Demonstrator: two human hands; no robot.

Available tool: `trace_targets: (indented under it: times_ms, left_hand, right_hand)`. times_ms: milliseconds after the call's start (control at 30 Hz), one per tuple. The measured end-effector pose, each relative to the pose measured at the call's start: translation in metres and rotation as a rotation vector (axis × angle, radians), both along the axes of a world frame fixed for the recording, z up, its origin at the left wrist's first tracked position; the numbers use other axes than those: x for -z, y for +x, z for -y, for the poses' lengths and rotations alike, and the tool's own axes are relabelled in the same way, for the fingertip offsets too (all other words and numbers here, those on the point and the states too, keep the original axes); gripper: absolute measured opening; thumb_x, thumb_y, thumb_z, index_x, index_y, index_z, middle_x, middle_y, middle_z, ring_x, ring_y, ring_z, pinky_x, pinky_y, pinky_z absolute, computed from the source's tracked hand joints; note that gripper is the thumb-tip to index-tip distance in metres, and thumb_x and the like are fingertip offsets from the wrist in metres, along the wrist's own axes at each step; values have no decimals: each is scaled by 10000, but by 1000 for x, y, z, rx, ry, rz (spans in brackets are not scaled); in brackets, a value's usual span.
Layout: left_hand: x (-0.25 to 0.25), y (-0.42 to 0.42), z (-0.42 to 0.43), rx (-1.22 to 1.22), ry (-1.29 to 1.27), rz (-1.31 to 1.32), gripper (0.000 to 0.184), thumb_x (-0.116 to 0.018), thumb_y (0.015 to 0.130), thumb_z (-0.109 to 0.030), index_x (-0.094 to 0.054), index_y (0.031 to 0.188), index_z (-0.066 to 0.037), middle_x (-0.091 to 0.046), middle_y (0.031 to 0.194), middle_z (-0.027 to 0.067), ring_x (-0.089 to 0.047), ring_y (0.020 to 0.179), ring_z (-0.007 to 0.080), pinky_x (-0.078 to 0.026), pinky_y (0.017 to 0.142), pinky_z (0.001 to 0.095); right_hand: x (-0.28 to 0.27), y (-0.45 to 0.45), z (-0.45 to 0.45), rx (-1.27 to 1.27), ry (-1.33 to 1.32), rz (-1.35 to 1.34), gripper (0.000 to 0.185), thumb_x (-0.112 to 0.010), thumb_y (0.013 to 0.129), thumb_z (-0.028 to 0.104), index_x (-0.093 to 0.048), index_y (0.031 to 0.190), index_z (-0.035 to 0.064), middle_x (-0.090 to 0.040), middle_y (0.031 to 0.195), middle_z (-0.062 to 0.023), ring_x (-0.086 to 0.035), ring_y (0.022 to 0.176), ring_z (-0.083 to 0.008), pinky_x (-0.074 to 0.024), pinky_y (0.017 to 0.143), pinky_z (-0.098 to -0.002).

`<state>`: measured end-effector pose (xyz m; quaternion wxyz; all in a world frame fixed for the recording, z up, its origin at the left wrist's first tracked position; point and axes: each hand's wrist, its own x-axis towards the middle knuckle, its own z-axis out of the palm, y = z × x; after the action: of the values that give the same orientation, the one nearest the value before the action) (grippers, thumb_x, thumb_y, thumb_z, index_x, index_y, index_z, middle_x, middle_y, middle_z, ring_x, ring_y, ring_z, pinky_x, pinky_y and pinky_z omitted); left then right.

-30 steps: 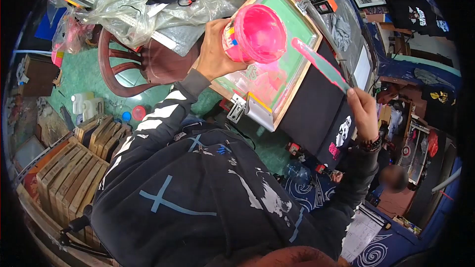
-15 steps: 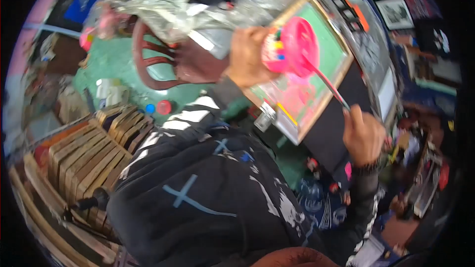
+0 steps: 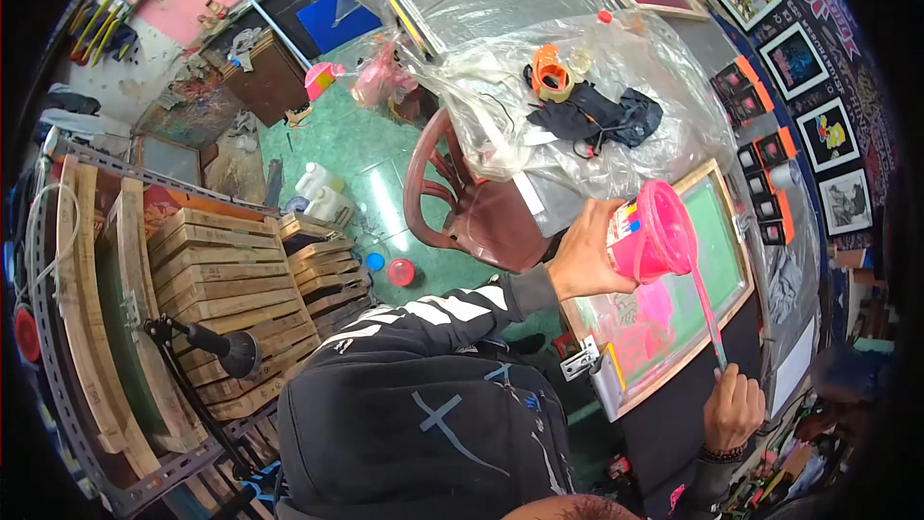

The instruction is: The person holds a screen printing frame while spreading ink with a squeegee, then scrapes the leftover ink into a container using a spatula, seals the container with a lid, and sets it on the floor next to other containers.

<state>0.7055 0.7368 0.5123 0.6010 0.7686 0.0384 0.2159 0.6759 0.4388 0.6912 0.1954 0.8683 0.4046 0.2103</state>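
Note:
My left hand [image 3: 589,248] is wrapped round a small pink tub [image 3: 664,231], tilted with its mouth facing right. A label with coloured patches shows on its side. My right hand [image 3: 734,409] grips the lower end of a thin stick [image 3: 705,313] coated in pink, its far end at the tub's rim. Below both lies a wooden-framed screen [image 3: 681,353] with green mesh. Pink ink [image 3: 654,306] is spread over part of the mesh. A metal hinge clamp [image 3: 579,358] sits at the frame's near left corner.
A dark red plastic chair [image 3: 496,221] stands left of the screen. Clear plastic sheeting [image 3: 664,48] covers the table beyond, with dark cloth [image 3: 606,118] and an orange tape roll [image 3: 549,72] on it. Stacked wooden frames [image 3: 231,299] fill a rack at left, beside a black lamp [image 3: 226,351].
The camera view has swung, so the scene sits further right and lower, with more of the room showing. Both hands still hold the tub and stick; the stick now hangs more steeply from the rim.

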Motion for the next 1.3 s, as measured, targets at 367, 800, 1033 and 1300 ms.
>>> trace_targets:
  times_ms: [367, 800, 1033, 1300]
  left_hand:
    - [10, -8, -28, -58, -141, -66, 1107, -966, 528, -317, -363, 1391, 28, -553, 1288, 202, -583, 1192, 296, -483, 1009, 380]
    - [35, -43, -19, 117, -369, 44, 691, -926, 623, -123, -602, 1219, 8, -692, 1133, 125, -683, 1006, 221, -560, 885, 343]
    - [73, -56, -5, 66, -183, -50, 679, -910, 676, -29, -595, 1276, 18, -679, 1206, 128, -669, 1072, 217, -543, 949, 365]
    - [68, -60, 27, 57, -76, -18, 735, -914, 655, 1, -541, 1288, 14, -656, 1207, 129, -665, 1055, 223, -557, 919, 366]
  right_hand:
    - [22, 2, -3, 60, 266, 74, 133, -698, 892, 87, -660, 979, -6, -507, 689, -100, -517, 597, -276, -404, 535, -403]
    - [104, -26, 21, 465, 1530, -904, 267, -470, 1067, 191, -581, 910, 6, -371, 696, 71, -313, 618, -21, -240, 553, -231]
    - [135, -43, 65, 482, 1782, -1108, 272, -445, 1051, 229, -580, 981, 4, -400, 714, 45, -308, 630, -35, -252, 576, -232]
    - [163, -67, 98, 499, 1129, -365, 283, -471, 1031, 186, -550, 1178, -43, -547, 969, -209, -567, 884, -402, -456, 784, -448]
